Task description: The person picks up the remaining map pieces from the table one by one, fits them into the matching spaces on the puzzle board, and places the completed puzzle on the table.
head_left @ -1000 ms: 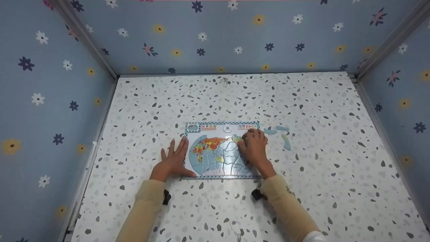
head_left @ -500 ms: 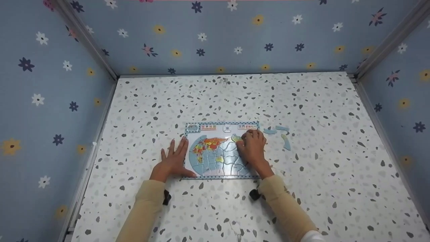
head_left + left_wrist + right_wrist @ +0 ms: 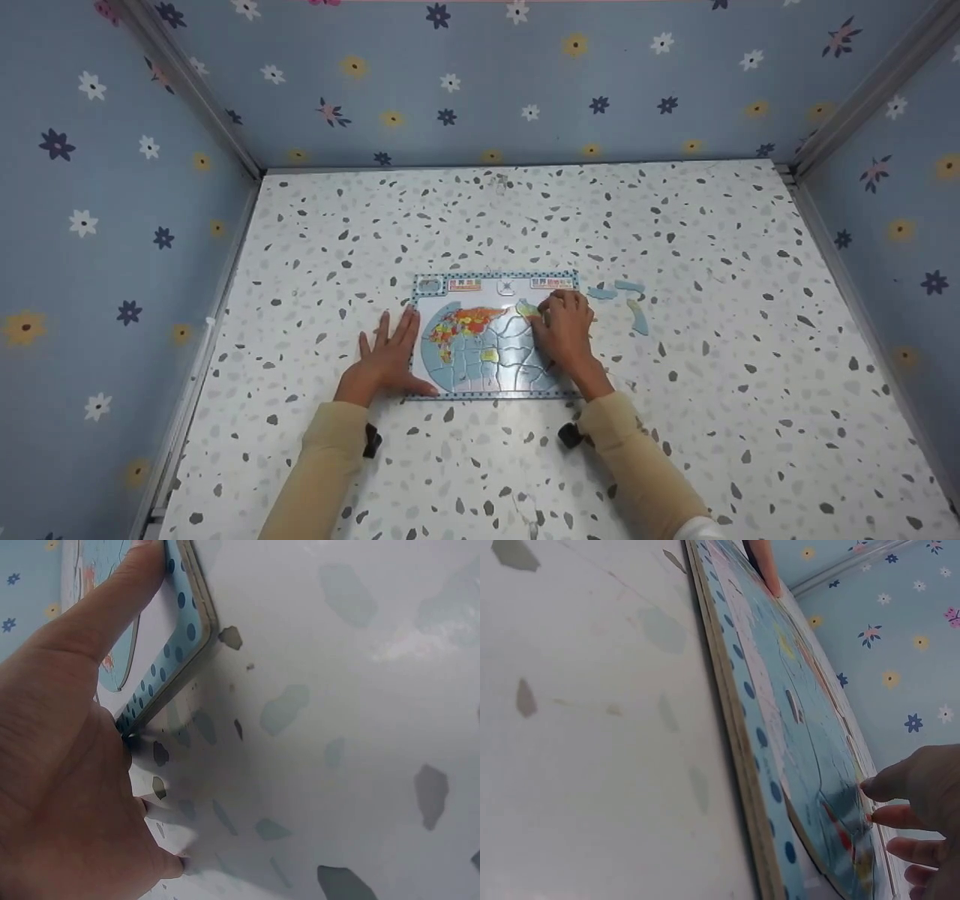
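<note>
A world map jigsaw puzzle (image 3: 491, 274) with a blue dotted border lies flat on the table. My left hand (image 3: 386, 364) rests at its left edge, fingers spread and thumb on the lower-left corner; the left wrist view shows the thumb (image 3: 112, 604) across the border. My right hand (image 3: 568, 334) is over the upper right of the map, fingers bent, with thumb and fingertips at a puzzle piece in the map's upper-right part. The hand hides most of that piece in the head view. In the right wrist view the thumb and fingertips (image 3: 877, 817) meet the map's surface.
Several loose blue puzzle pieces lie right of the board: a curved one (image 3: 639, 318) and two smaller ones (image 3: 602, 293) near its upper-right corner. The white speckled table (image 3: 420, 225) is bordered by blue flowered panels (image 3: 510, 82) at the back and sides.
My right hand has shifted very slightly and stays at the same upper-right part of the map. The left hand and the loose pieces have not moved.
</note>
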### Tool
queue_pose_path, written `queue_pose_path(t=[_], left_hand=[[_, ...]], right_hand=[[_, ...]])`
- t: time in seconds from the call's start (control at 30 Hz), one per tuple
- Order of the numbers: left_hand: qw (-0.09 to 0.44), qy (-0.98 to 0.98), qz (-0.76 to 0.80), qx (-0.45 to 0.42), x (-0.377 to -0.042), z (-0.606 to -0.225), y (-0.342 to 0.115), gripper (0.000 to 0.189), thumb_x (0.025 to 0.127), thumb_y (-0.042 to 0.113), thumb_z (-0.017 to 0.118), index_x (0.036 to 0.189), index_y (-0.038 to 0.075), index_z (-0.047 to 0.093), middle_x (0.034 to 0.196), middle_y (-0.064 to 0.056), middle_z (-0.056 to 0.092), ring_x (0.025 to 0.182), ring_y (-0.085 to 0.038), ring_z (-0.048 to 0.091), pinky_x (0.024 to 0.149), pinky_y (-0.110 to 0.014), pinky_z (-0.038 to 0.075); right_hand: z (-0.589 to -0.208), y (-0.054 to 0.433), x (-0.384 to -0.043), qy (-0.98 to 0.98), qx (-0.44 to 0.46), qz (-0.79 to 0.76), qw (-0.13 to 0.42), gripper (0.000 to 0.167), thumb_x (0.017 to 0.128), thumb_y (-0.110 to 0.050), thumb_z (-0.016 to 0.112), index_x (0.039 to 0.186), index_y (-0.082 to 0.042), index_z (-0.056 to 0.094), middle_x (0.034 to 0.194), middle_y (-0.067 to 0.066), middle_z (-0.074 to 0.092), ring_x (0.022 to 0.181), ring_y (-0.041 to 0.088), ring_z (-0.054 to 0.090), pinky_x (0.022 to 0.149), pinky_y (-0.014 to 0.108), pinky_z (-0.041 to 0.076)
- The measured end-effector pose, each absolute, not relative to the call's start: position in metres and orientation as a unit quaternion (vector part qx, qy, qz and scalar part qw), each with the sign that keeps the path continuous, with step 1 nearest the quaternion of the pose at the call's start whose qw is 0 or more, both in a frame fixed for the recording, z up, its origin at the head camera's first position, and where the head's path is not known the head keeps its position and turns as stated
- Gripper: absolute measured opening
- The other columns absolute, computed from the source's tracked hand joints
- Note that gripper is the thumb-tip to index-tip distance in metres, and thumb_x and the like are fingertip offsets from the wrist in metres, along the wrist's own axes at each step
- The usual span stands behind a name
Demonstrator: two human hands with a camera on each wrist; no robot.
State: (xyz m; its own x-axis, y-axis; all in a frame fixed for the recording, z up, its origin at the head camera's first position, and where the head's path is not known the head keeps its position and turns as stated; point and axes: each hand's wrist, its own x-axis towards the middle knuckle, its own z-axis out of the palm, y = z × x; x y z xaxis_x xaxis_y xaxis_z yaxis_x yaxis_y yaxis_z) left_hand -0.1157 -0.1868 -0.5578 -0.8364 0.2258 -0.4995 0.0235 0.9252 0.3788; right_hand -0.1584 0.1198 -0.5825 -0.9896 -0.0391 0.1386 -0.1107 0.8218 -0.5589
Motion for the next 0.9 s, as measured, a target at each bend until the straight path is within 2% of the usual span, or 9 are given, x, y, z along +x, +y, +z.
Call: queue_pose_path(t=[0.17,0.47,0.9], left_hand=[[0.285,0.940,0.178,0.064,-0.117,-0.558,-0.187,0.139,0.058,0.067,0.080,0.154,0.018,-0.009,0.161,0.000,-0.019,0.145,-0.035,-0.024,0.110,-0.068,-0.010],[0.285,0.939,0.177,0.068,-0.116,-0.560,-0.187,0.139,0.058,0.067,0.079,0.154,0.019,-0.009,0.160,-0.001,-0.019,0.144,-0.035,-0.023,0.109,-0.069,-0.009],[0.280,0.940,0.184,0.068,-0.116,-0.560,-0.186,0.139,0.058,0.066,0.080,0.154,0.018,-0.008,0.161,-0.001,-0.018,0.145,-0.036,-0.023,0.109,-0.069,-0.010]], right_hand=[[-0.582,0.121,-0.157,-0.952,0.044,0.296,0.055,0.011,0.090,-0.010,0.060,0.094,-0.005,0.068,0.122,0.013,0.055,0.126,0.032,0.037,0.105,0.053,0.028],[-0.578,0.127,-0.154,-0.952,0.055,0.296,0.049,0.024,0.084,0.006,0.057,0.097,-0.007,0.073,0.123,0.012,0.057,0.126,0.033,0.038,0.104,0.053,0.029],[-0.575,0.132,-0.154,-0.960,0.064,0.270,0.042,0.035,0.080,0.009,0.055,0.101,-0.012,0.074,0.126,0.011,0.056,0.127,0.034,0.037,0.103,0.054,0.029]])
